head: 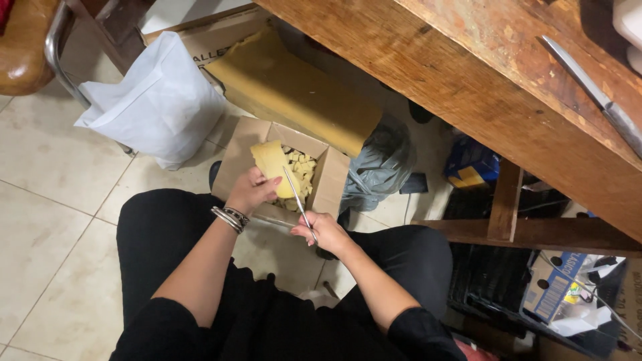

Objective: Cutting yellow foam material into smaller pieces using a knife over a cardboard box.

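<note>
While seated above a tiled floor [47, 200], a person holds a yellow slab [269, 162] and a thin metal blade [298, 202] over an open cardboard box [330, 180].

Seen from the head camera, the left hand [251, 190] is closed around the lower edge of the yellow slab, holding it upright above the box, which contains many small yellow cut pieces [302, 170]. The right hand [324, 230] is closed on the handle end of the blade, whose tip reaches up against the slab. A banded bracelet [229, 218] sits on the left wrist. Just behind the box lie a large yellow block [294, 90] and a grey plastic bag [381, 164]; a white bag [157, 103] stands to the left. A wooden tabletop [481, 87] with a long knife [592, 93] fills the upper right.
</note>
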